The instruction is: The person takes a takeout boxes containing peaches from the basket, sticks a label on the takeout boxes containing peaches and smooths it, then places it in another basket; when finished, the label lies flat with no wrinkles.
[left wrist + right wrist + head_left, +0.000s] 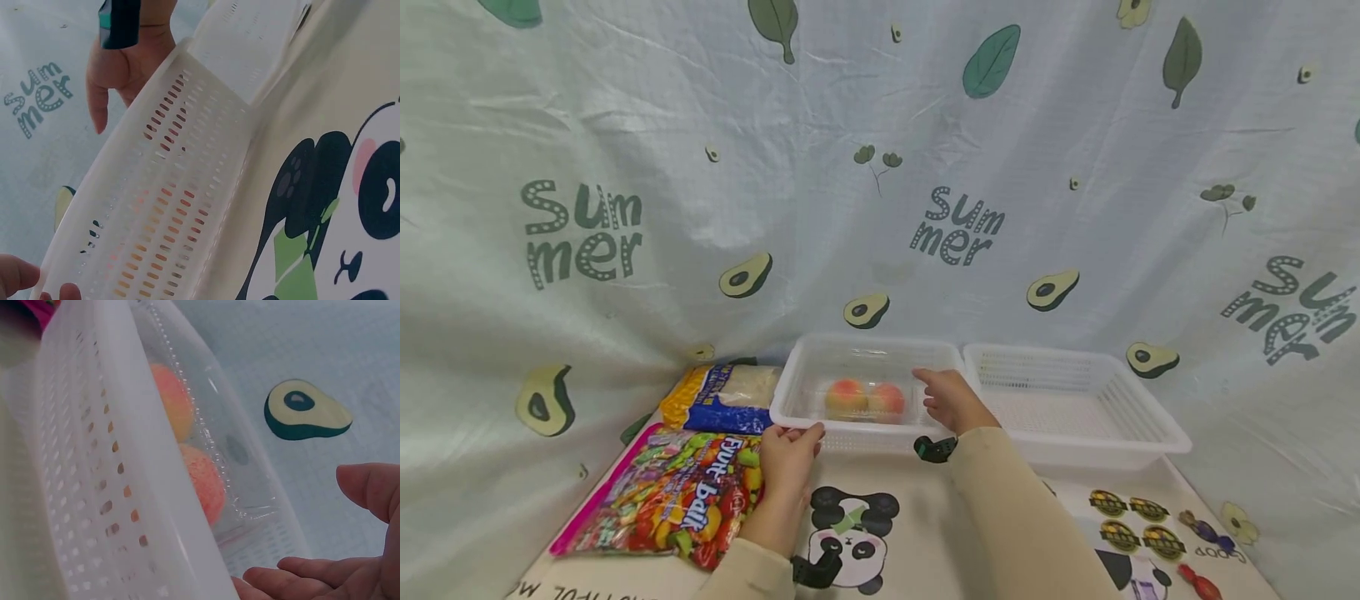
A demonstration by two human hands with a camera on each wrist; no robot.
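Observation:
A white perforated basket (865, 433) stands at the back of the table. Inside it, two peach-like red-yellow fruits (846, 397) lie in a clear plastic package (215, 375). My left hand (788, 462) pinches the basket's front left rim, with thumb and fingertips also visible at the rim in the left wrist view. Over the basket's right end hovers my right hand (951, 398), its thumb held apart from the fingers and nothing between them. In the right wrist view, the right fingers (312, 578) are close to the rim; whether they touch it I cannot tell.
A second white basket (1075, 408) adjoins on the right. To the left lie a candy bag (677, 500) and a blue-yellow bag (722, 396). A patterned curtain (820, 208) hangs behind. A red wrapped candy (1199, 582) is at the front right.

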